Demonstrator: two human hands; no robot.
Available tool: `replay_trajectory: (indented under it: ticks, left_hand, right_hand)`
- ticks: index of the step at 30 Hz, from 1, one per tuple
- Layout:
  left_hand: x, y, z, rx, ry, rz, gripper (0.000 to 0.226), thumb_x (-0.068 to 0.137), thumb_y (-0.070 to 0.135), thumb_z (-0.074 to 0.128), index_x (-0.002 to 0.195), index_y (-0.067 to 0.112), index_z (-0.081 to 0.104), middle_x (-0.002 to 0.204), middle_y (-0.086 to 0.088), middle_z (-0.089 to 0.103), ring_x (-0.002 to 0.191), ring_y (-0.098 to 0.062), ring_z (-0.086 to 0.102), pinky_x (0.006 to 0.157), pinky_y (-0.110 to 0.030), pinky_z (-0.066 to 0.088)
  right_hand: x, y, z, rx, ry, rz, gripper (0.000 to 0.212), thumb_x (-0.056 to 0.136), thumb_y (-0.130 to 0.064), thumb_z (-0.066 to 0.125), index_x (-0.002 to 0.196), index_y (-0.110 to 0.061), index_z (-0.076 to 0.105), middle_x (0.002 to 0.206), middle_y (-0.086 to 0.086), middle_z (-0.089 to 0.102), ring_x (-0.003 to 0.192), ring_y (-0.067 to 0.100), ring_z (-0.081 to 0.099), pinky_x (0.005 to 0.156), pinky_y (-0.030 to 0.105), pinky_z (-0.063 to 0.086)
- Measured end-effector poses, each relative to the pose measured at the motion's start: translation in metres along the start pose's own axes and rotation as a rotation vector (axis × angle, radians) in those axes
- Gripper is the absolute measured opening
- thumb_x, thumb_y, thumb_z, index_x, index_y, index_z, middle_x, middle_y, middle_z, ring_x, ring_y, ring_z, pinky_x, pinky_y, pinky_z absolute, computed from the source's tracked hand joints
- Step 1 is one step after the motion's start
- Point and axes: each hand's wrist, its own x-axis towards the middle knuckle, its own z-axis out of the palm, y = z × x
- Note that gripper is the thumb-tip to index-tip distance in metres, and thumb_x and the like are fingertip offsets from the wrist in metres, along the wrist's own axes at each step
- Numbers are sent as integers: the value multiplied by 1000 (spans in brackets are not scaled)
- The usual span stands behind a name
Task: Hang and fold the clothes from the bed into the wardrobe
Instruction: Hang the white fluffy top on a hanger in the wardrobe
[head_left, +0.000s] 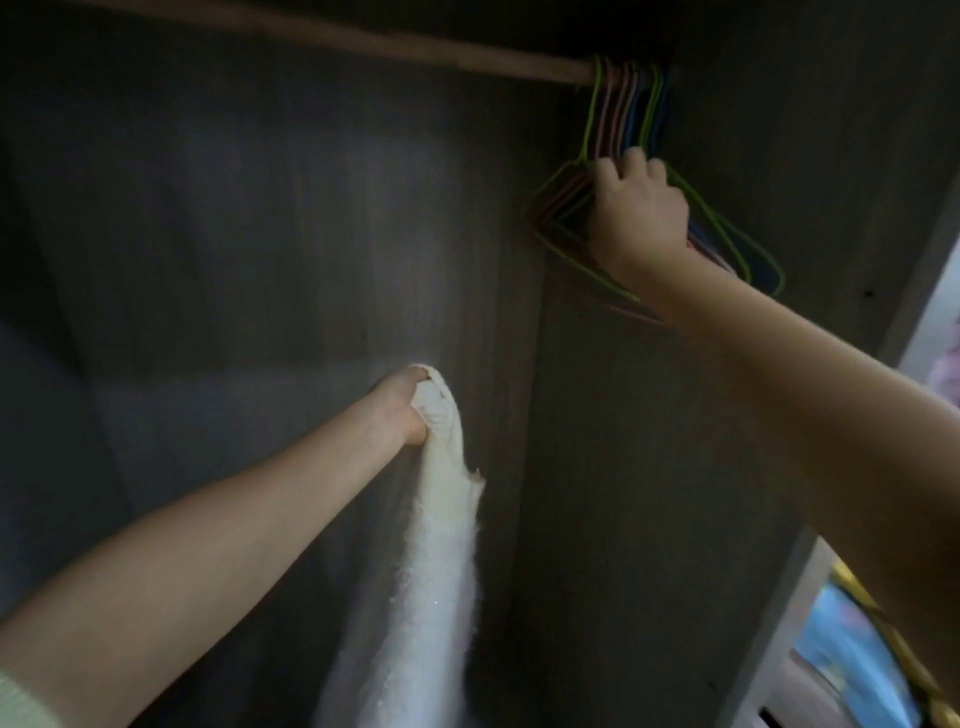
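Fingers of right hand (640, 218), upper right of frame: curled around a bunch of wire hangers (618, 119), green, pink and blue, hooked on the wooden rail (363, 39) at its right end. Fingers of left hand (402, 408), centre: clenched on the top of a cream fuzzy garment (431, 571), which hangs to the lower edge. Setting: dark wardrobe interior (234, 234).

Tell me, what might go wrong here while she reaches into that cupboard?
The right hand grips a tight bunch of hangers on the rail; pulling one out could tangle or drag its neighbours off. The white garment hangs from the left hand alone, so it might slip.
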Motion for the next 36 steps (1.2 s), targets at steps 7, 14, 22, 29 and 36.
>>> replay_trajectory:
  ticks: [7, 14, 22, 29, 36]
  left_hand:
    - [26, 29, -8, -9, -33, -35, 43, 100, 18, 35, 57, 11, 40, 32, -4, 44, 24, -14, 45, 47, -23, 38]
    - [39, 31, -1, -24, -46, -72, 39, 100, 16, 37, 62, 11, 36, 56, -12, 44, 54, -22, 41, 72, -26, 38]
    - [41, 33, -4, 9, -53, -106, 41, 99, 15, 34, 59, 10, 34, 33, -6, 43, 21, -13, 41, 59, -30, 36]
    - [47, 29, -9, 73, -58, -39, 40, 98, 7, 34, 59, 11, 40, 49, -9, 45, 24, -14, 42, 53, -24, 42]
    - [41, 27, -5, 62, -77, -35, 46, 81, 1, 36, 36, 5, 41, 31, -5, 42, 22, -13, 41, 49, -27, 38]
  right_hand:
    - [39, 6, 30, -95, -92, 119, 35, 91, -2, 49, 127, -1, 52, 124, 22, 54, 108, 41, 57, 81, 46, 47]
    - [48, 7, 47, -193, -78, 89, 34, 93, -7, 50, 127, -4, 44, 116, 19, 59, 101, 39, 60, 67, 38, 35]
    - [59, 39, 46, -283, -62, 119, 54, 89, 0, 51, 140, -6, 33, 112, 23, 60, 102, 42, 59, 67, 39, 36]
    - [52, 58, 48, -168, -70, 136, 32, 97, -7, 44, 129, -5, 47, 113, 26, 55, 104, 43, 56, 77, 45, 42]
    - [44, 20, 44, 224, 65, 245, 23, 92, -4, 42, 115, -5, 43, 104, 28, 60, 96, 44, 59, 70, 43, 41]
